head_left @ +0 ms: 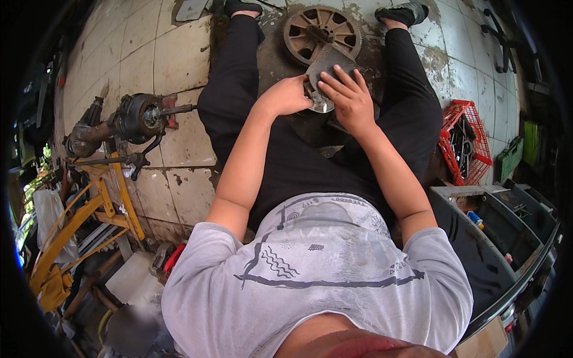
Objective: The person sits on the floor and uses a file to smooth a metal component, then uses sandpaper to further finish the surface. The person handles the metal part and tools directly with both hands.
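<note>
The left hand curls at the left edge of a grey metal plate, fingertips hidden, so I cannot tell whether it grips. The right hand lies on the plate, fingers extended. The plate partly covers a toothed wheel at the far side. Right, a red basket holds tangled tools, hard to separate.

Left, a grimy axle-like assembly sat with a yellow metal frame nearer and a pale plastic bag farther left; right, a red mesh basket held metal tools, a grey compartmented box nearer.
</note>
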Motion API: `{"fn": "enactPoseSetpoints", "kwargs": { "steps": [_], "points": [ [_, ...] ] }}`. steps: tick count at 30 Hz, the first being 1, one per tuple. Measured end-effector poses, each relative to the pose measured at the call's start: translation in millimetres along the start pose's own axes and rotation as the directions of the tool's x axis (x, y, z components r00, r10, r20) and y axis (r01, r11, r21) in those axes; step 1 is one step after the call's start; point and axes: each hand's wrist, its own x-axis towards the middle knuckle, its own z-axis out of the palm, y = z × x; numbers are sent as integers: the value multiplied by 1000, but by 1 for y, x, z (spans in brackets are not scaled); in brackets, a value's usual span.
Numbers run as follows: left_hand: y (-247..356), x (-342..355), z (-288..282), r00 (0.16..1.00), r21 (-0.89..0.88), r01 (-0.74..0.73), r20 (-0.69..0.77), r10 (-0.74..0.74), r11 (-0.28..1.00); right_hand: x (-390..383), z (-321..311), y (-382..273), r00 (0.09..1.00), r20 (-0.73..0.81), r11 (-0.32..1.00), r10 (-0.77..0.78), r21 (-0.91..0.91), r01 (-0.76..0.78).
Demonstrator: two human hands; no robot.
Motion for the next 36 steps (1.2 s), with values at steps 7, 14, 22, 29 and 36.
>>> {"fn": "enactPoseSetpoints", "kwargs": {
  "steps": [7,14,22,29,36],
  "points": [
    [-13,3,11,997,-64,-70,-47,67,995,-1,4,6,997,-36,992,64,-104,-67],
    [-12,3,9,998,-24,-58,-33,57,998,2,2,5,993,-12,989,118,-93,-119],
    [-6,1,4,999,21,-21,-28,21,1000,3,6,7,991,-30,990,128,-54,-129],
    [-8,-1,8,998,-59,-51,-52,48,997,3,-3,0,999,25,998,25,-50,-24],
    [-9,-3,9,994,7,-94,-54,94,996,0,-6,-3,998,48,999,-38,12,38]
  ]
}}
